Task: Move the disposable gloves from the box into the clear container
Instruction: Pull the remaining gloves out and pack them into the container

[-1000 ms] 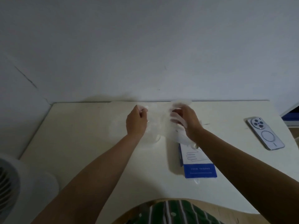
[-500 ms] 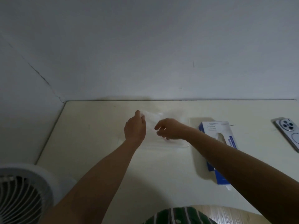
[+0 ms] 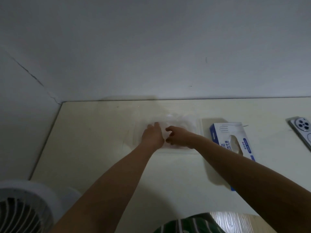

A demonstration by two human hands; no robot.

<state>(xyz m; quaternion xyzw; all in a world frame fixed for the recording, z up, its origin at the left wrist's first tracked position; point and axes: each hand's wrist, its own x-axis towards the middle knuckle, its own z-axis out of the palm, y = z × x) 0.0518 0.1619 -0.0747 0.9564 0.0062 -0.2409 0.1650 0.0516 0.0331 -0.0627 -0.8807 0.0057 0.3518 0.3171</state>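
The clear container lies flat on the cream table, left of the blue and white glove box. A thin translucent glove lies crumpled inside it and is hard to make out. My left hand rests on the container's left part with its fingers straight, pressing down on the film. My right hand is just beside it over the container, fingers curled and pinching the glove. More film shows in the box's oval opening.
A phone lies camera side up at the table's right edge. A white fan stands at the near left corner. The wall runs along the table's far and left sides. A wooden seat edge shows below.
Both hands have come down from holding the glove stretched above the table into the container. My left hand's fingers have flattened. The view has swung left, so the box and phone sit further right.
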